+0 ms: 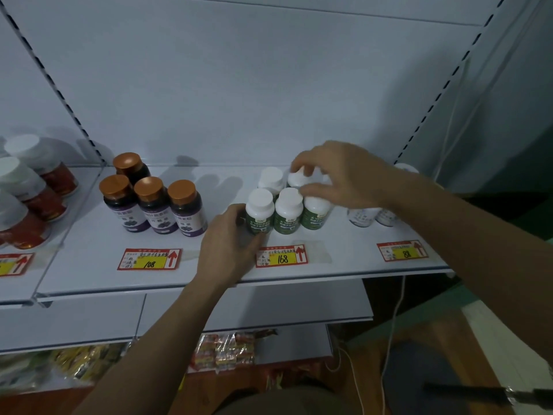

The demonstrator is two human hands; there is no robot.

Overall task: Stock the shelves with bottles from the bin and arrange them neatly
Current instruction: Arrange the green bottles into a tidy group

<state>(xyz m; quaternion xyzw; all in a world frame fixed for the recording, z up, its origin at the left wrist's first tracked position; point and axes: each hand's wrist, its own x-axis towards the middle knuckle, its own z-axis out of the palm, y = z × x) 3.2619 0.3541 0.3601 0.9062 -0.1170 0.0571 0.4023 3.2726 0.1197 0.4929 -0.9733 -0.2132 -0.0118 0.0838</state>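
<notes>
Several green-labelled bottles with white caps [288,211] stand clustered on the white shelf [209,274], behind the "168" price tag [281,256]. My left hand [232,239] curls against the left side of the front-left green bottle [259,215], thumb at its base. My right hand [338,173] hovers over the cluster from the right, fingertips pinching the cap of the back-right bottle [299,178] and the thumb lying across the front-right bottle. The bin is out of view.
Purple-labelled bottles with copper caps [155,205] stand left of the cluster behind a "108" tag. Red-labelled white-capped jars [30,193] fill the far-left shelf. Pale bottles [371,217] sit at right behind an "88" tag. Snack packets [227,350] lie on lower shelves.
</notes>
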